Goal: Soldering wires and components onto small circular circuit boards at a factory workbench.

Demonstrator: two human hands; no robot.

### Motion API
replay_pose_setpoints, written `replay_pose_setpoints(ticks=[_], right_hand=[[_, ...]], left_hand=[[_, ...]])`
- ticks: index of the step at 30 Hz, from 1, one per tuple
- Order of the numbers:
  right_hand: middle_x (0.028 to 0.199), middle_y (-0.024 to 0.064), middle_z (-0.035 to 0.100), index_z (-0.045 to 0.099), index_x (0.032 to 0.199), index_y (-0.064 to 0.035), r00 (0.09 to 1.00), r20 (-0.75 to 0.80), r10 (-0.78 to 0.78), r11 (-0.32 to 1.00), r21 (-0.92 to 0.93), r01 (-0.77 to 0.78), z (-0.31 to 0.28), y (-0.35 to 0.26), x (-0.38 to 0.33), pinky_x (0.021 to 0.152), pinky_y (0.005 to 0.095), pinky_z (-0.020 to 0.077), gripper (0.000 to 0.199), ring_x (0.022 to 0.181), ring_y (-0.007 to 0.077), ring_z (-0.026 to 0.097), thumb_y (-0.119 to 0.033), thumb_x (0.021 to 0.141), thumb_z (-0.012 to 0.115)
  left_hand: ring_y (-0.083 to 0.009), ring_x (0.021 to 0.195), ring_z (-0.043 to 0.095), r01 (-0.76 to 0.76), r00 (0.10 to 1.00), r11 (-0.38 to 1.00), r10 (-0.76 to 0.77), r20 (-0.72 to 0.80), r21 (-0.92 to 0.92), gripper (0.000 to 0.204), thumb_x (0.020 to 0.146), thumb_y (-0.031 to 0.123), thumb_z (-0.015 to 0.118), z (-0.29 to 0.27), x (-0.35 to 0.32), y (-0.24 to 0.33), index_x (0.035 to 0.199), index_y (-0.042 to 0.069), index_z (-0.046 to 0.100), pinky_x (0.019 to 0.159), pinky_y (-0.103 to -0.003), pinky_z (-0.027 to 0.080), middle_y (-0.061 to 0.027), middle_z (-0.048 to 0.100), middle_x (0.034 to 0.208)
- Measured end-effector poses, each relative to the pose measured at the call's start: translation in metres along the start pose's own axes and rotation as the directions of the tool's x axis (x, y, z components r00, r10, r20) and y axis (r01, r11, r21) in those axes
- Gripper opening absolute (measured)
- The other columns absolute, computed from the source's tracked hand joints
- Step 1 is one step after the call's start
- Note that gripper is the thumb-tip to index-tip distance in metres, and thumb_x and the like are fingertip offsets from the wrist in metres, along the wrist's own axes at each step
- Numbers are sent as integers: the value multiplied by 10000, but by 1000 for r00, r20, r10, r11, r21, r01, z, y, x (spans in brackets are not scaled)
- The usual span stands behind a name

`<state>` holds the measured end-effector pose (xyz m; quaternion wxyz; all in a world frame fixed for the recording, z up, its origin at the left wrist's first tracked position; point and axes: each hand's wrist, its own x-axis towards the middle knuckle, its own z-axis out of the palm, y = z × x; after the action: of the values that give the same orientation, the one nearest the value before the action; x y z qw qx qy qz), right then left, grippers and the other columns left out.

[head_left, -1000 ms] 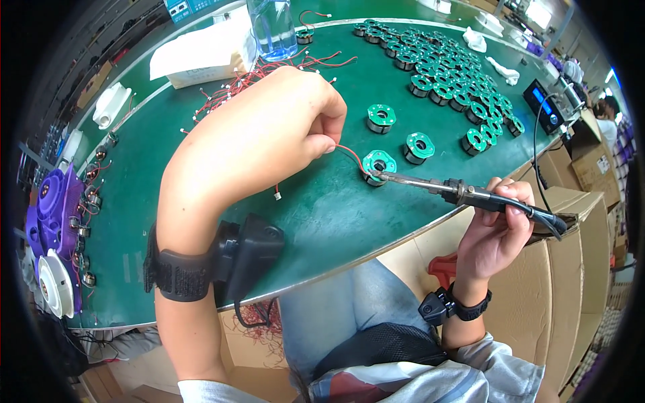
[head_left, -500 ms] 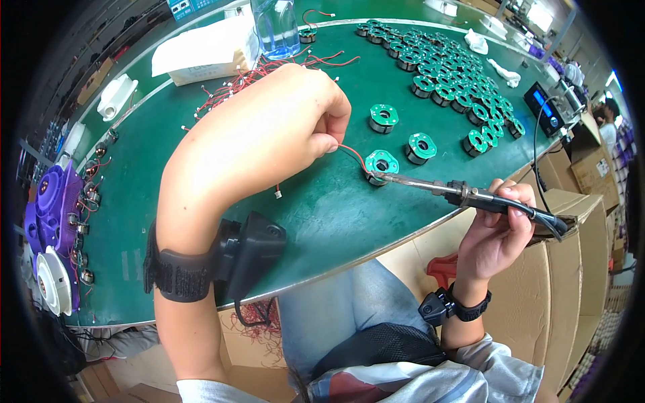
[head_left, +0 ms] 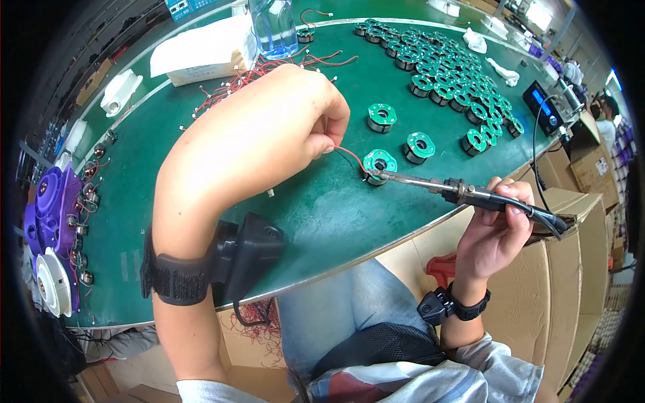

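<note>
A thin red and black wire [head_left: 349, 152] is pinched between the thumb and fingers of my left hand [head_left: 326, 121]. Its far end meets the edge of a ring-shaped motor part with a green circuit board [head_left: 381, 161] on top. My right hand [head_left: 500, 221] grips a soldering iron [head_left: 463, 193] like a pen, its tip touching the board's near left edge where the wire ends. Two similar green-topped parts, one behind [head_left: 382, 114] and one to the right [head_left: 420, 144], stand apart on the green mat.
Many green-topped parts [head_left: 463, 91] cluster at the far right, before a soldering station [head_left: 543, 107] with a lit display. Behind my left hand lie loose red wires [head_left: 235, 86], a tissue pack [head_left: 201, 60] and a clear bottle [head_left: 274, 30]. Purple housings [head_left: 50, 195] stand far left.
My left hand has shifted very slightly left with the wire, and the black strand now shows apart from the red. The soldering iron's tip stays at the board's edge.
</note>
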<state>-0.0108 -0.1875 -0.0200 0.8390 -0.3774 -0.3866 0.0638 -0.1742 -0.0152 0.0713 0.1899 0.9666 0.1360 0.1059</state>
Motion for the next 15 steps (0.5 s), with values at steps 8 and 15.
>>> replay_pose_setpoints(ticks=[8, 15], right_hand=[[683, 44, 414, 470, 819, 16, 1000, -27, 9, 1000, -1, -9, 1, -1, 0, 505, 183, 287, 174, 557, 79, 328, -147, 769, 437], [675, 40, 402, 472, 813, 19, 1000, -3, 14, 1000, 20, -14, 1, 1, -1, 502, 184, 289, 170, 559, 79, 327, -142, 765, 444]], left_hand=[[-165, 563, 550, -24, 1000, 998, 26, -18, 62, 34, 663, -42, 551, 1, 0, 1, 696, -37, 543, 540, -255, 437, -104, 544, 595], [-173, 561, 547, -33, 999, 997, 36, -40, 76, 38, 661, -33, 560, 1, -2, 1, 697, -33, 546, 540, -260, 435, -110, 541, 594]])
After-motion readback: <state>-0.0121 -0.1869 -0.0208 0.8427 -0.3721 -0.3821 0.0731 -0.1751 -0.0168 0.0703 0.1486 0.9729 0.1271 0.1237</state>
